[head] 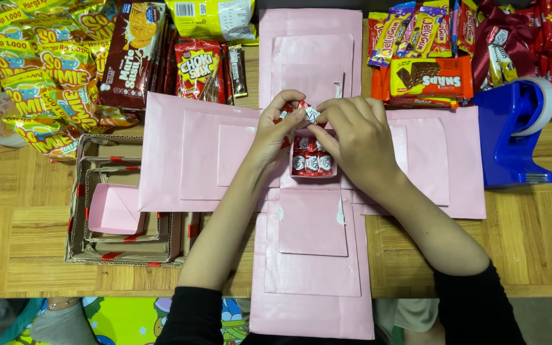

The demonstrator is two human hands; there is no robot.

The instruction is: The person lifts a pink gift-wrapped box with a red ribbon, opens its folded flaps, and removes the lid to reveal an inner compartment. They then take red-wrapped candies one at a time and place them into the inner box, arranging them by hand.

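Hands (314, 124) together gripped one red candy (306, 112) above the small box (311, 174), already partly filled, on pink paper (314, 223).

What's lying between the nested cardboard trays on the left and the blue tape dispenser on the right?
In the head view, the unfolded pink paper box spans between the cardboard trays and the tape dispenser, with both hands over its centre.

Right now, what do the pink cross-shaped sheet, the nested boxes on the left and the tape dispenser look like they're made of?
Pink sheet: likely paper over card, matte, with creased layered flaps and small tears showing white. Nested boxes: brown cardboard with raw edges and red tape at the corners. Tape dispenser: moulded blue plastic, smooth and slightly glossy.
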